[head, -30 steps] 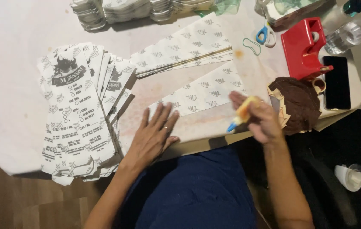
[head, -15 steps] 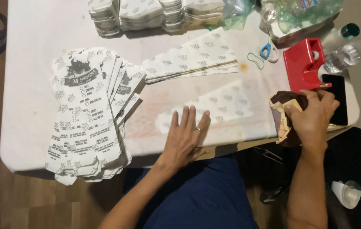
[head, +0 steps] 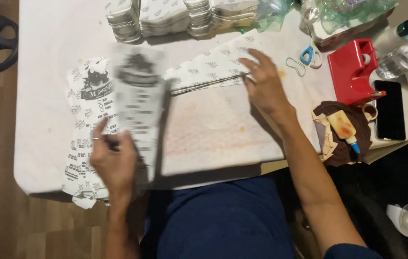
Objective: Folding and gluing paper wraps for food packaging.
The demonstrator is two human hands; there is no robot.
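- One printed sheet [head: 139, 110], blurred, is pinched by the left hand [head: 112, 165] near the table [head: 45, 48] front-left edge.
- Right hand [head: 264, 84], fingers spread, is laid on one patterned sheet stack [head: 213, 67] toward the far edge.

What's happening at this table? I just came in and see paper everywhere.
A person seated at a white table is working through printed paper sheets. The left hand lifts one sheet, blurred by motion, off the fanned stack on the left. The right hand rests on the patterned folded sheets further back. A small glue bottle lies on a brown cloth at the right, beside a red tape dispenser.
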